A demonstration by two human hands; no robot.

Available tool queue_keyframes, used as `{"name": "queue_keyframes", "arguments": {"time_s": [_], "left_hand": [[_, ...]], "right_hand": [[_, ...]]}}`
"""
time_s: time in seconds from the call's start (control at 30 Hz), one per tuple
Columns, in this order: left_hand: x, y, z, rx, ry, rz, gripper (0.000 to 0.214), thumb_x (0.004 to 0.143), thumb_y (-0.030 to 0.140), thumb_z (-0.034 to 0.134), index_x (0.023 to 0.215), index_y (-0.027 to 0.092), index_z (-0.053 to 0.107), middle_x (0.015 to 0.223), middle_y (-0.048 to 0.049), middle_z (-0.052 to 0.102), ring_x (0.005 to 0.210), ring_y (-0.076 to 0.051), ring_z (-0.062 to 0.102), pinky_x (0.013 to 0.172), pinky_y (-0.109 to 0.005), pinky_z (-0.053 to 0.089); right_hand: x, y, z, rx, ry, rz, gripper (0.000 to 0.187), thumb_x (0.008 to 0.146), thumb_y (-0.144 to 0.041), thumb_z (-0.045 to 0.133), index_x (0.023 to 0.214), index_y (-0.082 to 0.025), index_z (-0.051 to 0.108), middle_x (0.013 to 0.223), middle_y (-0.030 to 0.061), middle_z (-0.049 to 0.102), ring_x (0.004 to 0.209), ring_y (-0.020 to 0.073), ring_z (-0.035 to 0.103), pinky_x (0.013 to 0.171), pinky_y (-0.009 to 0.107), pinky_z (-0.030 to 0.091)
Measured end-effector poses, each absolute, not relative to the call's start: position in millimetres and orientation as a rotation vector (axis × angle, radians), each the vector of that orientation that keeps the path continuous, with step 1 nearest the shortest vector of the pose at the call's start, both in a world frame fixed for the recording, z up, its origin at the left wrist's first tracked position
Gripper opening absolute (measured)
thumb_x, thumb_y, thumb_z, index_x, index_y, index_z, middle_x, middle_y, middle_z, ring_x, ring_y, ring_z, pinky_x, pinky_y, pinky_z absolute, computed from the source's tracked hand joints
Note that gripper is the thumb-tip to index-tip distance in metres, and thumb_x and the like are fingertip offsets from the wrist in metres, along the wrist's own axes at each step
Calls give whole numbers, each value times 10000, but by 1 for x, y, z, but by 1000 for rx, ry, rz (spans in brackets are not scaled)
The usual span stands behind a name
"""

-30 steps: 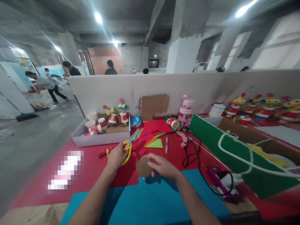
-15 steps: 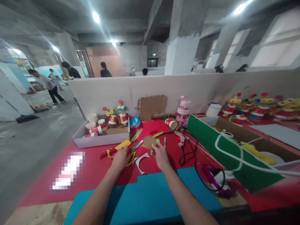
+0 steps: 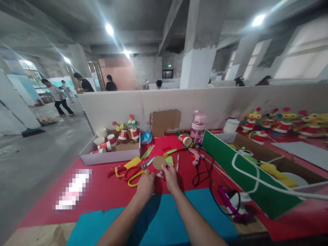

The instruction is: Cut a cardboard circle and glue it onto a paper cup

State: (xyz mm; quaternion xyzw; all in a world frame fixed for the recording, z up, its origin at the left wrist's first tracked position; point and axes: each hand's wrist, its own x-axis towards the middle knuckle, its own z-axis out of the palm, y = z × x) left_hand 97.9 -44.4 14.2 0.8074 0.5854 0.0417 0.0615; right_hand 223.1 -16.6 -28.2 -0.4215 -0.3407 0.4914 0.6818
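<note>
My right hand (image 3: 170, 176) pinches the edge of a round brown cardboard disc (image 3: 159, 163) above the red table cover. My left hand (image 3: 146, 184) is curled just beside it, low over the cover; what its fingers hold, if anything, is hidden. Bits of white paper scrap (image 3: 160, 175) peek out between the two hands. Scissors (image 3: 146, 164) with red and yellow handles lie left of the disc, blades partly apart, near my left fingers. A second red-and-yellow handled tool (image 3: 119, 171) rests farther left beside a yellow paper piece (image 3: 132, 162).
Blue sheet (image 3: 164, 218) covers the front edge. At left stands a white box (image 3: 110, 158) with paper cups and figures; at right, a green-sided box (image 3: 246, 174). A pink glue gun (image 3: 196, 156), black cord, purple power strip (image 3: 234, 205) and marker (image 3: 177, 163) lie rightward.
My left hand has let go of the scissors' handles and moved right, over the white paper scraps. The scissors now lie on the cover. My right hand still holds the disc.
</note>
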Motion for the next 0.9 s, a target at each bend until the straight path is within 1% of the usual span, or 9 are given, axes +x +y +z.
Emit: {"name": "queue_keyframes", "arguments": {"time_s": [0.13, 0.27, 0.4, 0.53, 0.6, 0.67, 0.77, 0.87, 0.9], "left_hand": [[94, -38, 15, 2449, 1700, 213, 325, 823, 20, 404, 1010, 134, 644, 1035, -140, 621, 1038, -236, 587, 846, -307, 446], [86, -41, 26, 2423, 1652, 383, 285, 867, 87, 404, 971, 146, 662, 977, -128, 661, 974, -237, 604, 809, -309, 445], [68, -66, 44, 2210, 1188, 543, 208, 818, 120, 515, 919, 167, 690, 909, -60, 708, 858, -183, 627, 776, -261, 457], [51, -109, 50, 1974, 516, 111, 262, 788, 285, 642, 1027, 215, 724, 909, -24, 735, 791, -166, 655, 697, -221, 485], [46, -124, 50, 2003, 402, -88, 316, 774, 291, 651, 1078, 257, 727, 910, -11, 746, 743, -173, 666, 604, -219, 464], [43, -128, 54, 2092, 365, -143, 331, 790, 285, 634, 1109, 289, 721, 954, -14, 752, 763, -193, 681, 601, -238, 463], [43, -105, 66, 2170, 486, 112, 264, 864, 344, 567, 1065, 273, 722, 994, -41, 743, 862, -207, 679, 749, -267, 487], [52, -55, 70, 2061, 982, 695, 251, 884, 363, 506, 781, 190, 655, 720, -29, 668, 643, -145, 601, 610, -230, 454], [57, -37, 67, 1969, 1146, 925, 246, 874, 379, 511, 764, 181, 606, 675, -14, 629, 602, -132, 574, 572, -221, 439]], "right_hand": [[225, -15, -25, -932, -757, 1044, 281, 719, -438, 697, 727, -230, 509, 493, -77, 511, 431, 98, 446, 431, 203, 331], [229, -8, -24, -919, -729, 1025, 322, 684, -460, 724, 752, -217, 525, 511, -73, 515, 447, 91, 454, 432, 193, 332], [229, -4, -25, -922, -718, 1055, 343, 667, -468, 733, 755, -208, 526, 533, -70, 522, 445, 81, 451, 417, 185, 329], [228, -6, -24, -933, -737, 1099, 335, 671, -451, 742, 761, -204, 535, 525, -68, 515, 439, 82, 442, 398, 183, 319], [228, -8, -22, -934, -744, 1125, 334, 673, -449, 743, 771, -204, 538, 540, -67, 522, 442, 79, 442, 396, 180, 321], [228, -9, -21, -927, -750, 1151, 344, 668, -454, 749, 780, -204, 541, 567, -67, 532, 445, 74, 444, 396, 176, 325], [226, -10, -19, -908, -752, 1180, 373, 652, -475, 766, 775, -206, 539, 581, -73, 532, 449, 67, 452, 407, 167, 341], [224, -9, -20, -885, -750, 1214, 400, 650, -510, 769, 759, -208, 530, 558, -82, 518, 450, 68, 464, 433, 166, 378], [224, -9, -21, -877, -757, 1222, 404, 654, -519, 766, 758, -208, 530, 559, -81, 522, 455, 71, 473, 443, 170, 394]]}}
